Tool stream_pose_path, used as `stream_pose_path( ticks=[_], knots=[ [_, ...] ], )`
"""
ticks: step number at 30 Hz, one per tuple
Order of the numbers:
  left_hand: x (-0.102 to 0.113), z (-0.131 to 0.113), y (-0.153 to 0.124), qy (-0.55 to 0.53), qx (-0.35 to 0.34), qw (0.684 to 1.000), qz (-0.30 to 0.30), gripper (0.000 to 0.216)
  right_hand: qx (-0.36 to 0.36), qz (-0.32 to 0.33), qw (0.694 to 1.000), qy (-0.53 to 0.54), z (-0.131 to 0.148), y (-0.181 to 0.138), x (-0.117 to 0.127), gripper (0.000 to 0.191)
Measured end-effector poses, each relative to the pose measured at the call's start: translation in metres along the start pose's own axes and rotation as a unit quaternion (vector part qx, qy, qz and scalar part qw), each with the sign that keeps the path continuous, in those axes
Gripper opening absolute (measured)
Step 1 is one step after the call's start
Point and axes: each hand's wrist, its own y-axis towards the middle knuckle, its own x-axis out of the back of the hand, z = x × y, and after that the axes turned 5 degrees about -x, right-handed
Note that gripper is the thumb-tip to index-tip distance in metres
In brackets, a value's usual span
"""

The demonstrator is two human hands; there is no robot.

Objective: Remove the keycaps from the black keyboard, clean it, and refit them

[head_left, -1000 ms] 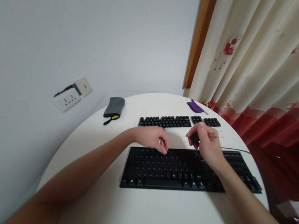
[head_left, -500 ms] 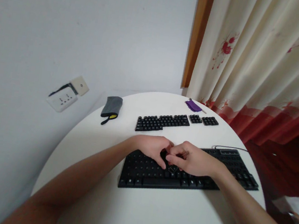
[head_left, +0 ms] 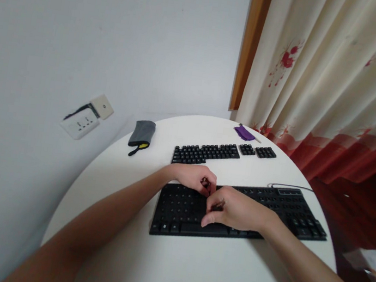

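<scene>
A black keyboard (head_left: 179,205) lies on the white table in front of me; its left part shows bare switch positions without keycaps, while the bottom row and right part still carry keys. Over its middle, my left hand (head_left: 196,178) is closed with fingers curled downward. My right hand (head_left: 236,208) is beside it, closed with thumb and fingers bent in, its fingertips close to or touching the left fingers. What either hand pinches is hidden. Behind the keyboard, loose black keycaps (head_left: 207,153) stand in keyboard-like rows, with two smaller keycap groups (head_left: 265,152) to their right.
A grey pouch (head_left: 142,133) with a yellow inside lies at the back left of the round table (head_left: 156,267). A purple cloth (head_left: 244,132) on a stick lies at the back right. A wall socket (head_left: 80,122) is at left, a curtain (head_left: 308,83) at right.
My right hand has shifted slightly down and left over the keys. My left hand has moved back a little, and its thumb, stretched out before, is tucked in.
</scene>
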Motion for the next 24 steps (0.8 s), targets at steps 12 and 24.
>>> stream_pose_path(
  ticks=[12,24],
  knots=[
    [-0.003,0.008,0.0,-0.032,-0.019,0.999,-0.004,0.01,-0.108,-0.117,0.987,0.027,-0.011,0.013,-0.012,0.035],
    [-0.001,0.003,0.0,-0.005,-0.031,1.0,0.004,0.008,-0.025,0.015,0.99,-0.139,0.017,-0.005,-0.009,0.02]
  ],
)
